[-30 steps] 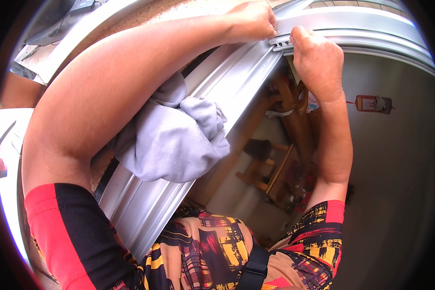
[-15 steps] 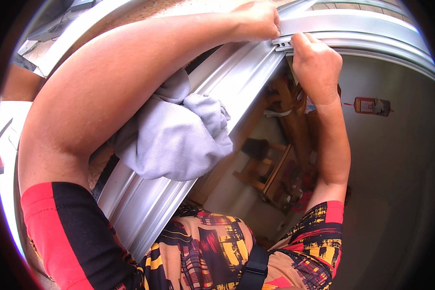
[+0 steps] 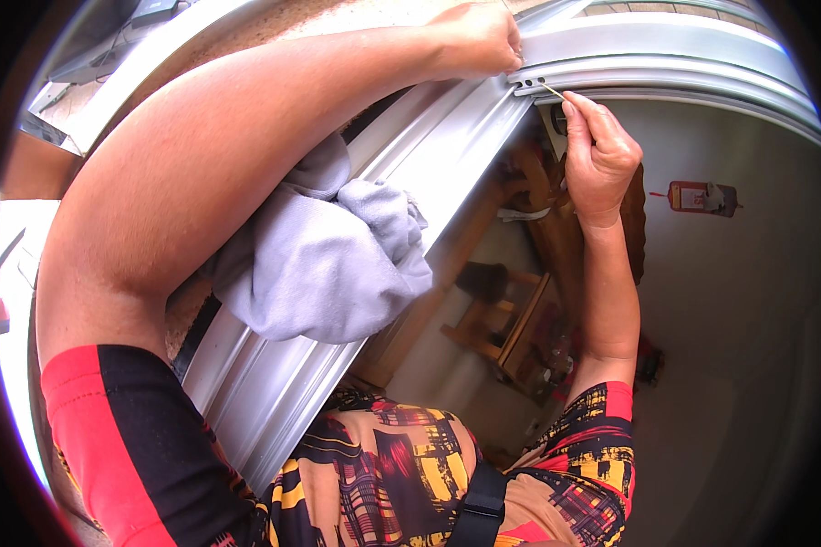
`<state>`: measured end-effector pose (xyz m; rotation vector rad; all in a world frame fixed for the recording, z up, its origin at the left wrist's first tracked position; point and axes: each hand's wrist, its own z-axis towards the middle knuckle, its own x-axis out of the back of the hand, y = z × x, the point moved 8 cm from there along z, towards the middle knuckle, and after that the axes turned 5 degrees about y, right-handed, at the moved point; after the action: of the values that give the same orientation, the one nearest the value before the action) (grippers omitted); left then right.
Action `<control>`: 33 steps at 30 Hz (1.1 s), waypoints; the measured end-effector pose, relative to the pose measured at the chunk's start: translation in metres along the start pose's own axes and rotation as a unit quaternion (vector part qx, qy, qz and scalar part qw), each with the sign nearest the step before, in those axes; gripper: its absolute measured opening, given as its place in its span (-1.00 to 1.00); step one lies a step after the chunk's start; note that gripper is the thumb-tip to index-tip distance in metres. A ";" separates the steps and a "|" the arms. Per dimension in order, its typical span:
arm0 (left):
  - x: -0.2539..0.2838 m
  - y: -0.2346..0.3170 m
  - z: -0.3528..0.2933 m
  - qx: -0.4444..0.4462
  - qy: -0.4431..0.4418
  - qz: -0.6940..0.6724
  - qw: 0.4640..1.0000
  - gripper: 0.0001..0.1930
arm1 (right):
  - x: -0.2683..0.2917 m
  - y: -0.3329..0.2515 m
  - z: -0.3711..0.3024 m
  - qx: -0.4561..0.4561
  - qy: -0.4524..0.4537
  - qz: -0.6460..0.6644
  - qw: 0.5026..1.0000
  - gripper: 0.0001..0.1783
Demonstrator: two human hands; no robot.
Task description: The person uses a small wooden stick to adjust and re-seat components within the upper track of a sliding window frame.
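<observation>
My right hand (image 3: 602,150) pinches a thin, pale yellowish stick (image 3: 555,91) between thumb and fingertips. The stick's far tip meets the small dark holes at the end of the white metal window frame (image 3: 666,77). Beside that corner, my left hand (image 3: 483,38) is closed, its knuckles up, and what its fingers hold is hidden. My left forearm reaches across above the grooved white sill track (image 3: 401,146). A crumpled light grey cloth (image 3: 328,260) is draped over this track, below my left arm, with neither hand touching it.
Beyond the track, down in the room, stand a wooden stool or small table (image 3: 511,319) and other wooden furniture (image 3: 556,219). A red hanging ornament (image 3: 702,199) is on the wall at right. A stone-like ledge (image 3: 246,55) runs along the outer side.
My right hand has drawn back and down from the frame corner, bringing the thin stick and the holes into sight. My left hand and the cloth have hardly moved.
</observation>
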<state>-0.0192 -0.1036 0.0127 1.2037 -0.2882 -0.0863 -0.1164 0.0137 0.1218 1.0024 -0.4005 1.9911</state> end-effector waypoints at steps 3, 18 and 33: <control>-0.001 0.000 0.001 0.002 -0.008 -0.013 1.000 -0.81 | 0.003 -0.006 0.003 0.012 0.006 0.002 1.000 -0.89; -0.005 -0.002 -0.003 0.020 -0.018 -0.002 1.000 -0.86 | -0.030 -0.041 0.019 0.214 -0.129 -0.240 0.938 -0.92; -0.004 0.002 -0.002 0.020 -0.009 -0.009 1.000 -0.88 | -0.031 0.003 0.042 -0.055 -0.149 -0.077 0.984 -0.88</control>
<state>-0.0222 -0.1002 0.0129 1.2458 -0.2951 -0.1075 -0.0878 -0.0296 0.1245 1.2263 -0.5712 1.6667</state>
